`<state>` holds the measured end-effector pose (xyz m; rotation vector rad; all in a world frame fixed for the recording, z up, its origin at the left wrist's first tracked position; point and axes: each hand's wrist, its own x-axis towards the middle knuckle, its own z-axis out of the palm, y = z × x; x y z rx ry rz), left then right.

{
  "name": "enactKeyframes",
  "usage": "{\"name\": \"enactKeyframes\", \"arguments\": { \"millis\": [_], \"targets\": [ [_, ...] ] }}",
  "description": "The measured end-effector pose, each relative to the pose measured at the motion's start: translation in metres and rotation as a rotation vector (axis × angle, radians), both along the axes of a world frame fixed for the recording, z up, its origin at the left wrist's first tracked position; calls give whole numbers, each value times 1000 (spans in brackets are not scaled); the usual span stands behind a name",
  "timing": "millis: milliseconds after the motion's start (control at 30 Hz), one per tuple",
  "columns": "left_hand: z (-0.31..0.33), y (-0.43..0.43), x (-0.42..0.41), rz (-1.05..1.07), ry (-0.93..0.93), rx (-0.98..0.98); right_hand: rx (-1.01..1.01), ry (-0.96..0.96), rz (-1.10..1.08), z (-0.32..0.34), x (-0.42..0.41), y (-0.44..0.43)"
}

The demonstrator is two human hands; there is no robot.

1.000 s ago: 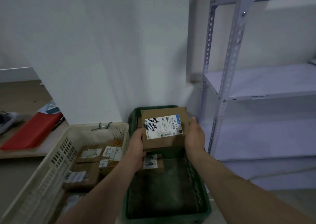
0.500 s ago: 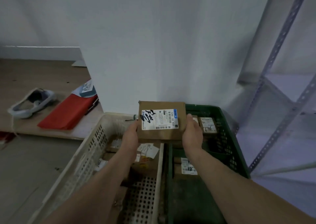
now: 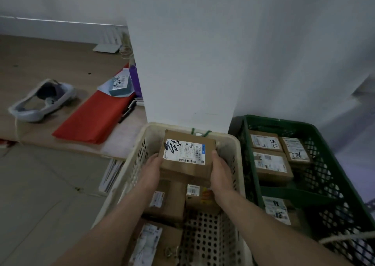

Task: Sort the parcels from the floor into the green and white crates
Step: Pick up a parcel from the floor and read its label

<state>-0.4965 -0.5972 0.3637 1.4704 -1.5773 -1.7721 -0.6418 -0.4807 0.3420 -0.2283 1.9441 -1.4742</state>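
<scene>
A brown cardboard parcel with a white shipping label and black handwriting is held over the far end of the white crate. My left hand grips its left side and my right hand grips its right side. Below it in the white crate lie several other labelled parcels. The green crate stands right beside the white one and holds several labelled parcels.
A white pillar rises just behind the crates. On a low wooden platform to the left lie a red folder, a small teal box and a grey headset. Bare floor spreads at the lower left.
The parcel has moved left, from over the green crate to over the white crate, and lower into it. Both hands have kept their hold.
</scene>
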Motion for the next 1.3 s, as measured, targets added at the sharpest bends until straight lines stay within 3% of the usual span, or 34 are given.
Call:
{"name": "enactKeyframes", "arguments": {
  "millis": [167,367,433,633,767,867,1300],
  "targets": [
    [-29,-8,11,26,-112,75,90,33,4,-30,5,-23],
    [-133,-24,19,126,-146,212,174,117,7,-37,-3,-26],
    [-125,-5,21,179,-189,256,215,190,56,-40,-11,-23],
    [-99,97,24,220,-195,738,547,558,574,-47,-25,-4],
    [-107,128,34,258,-140,921,727,626,906,-58,-20,9],
    [-121,150,38,255,-19,1075,791,611,1031,-67,-18,16],
    [-183,186,18,362,-56,1021,865,675,1158,-126,-7,31]
  ]
}}
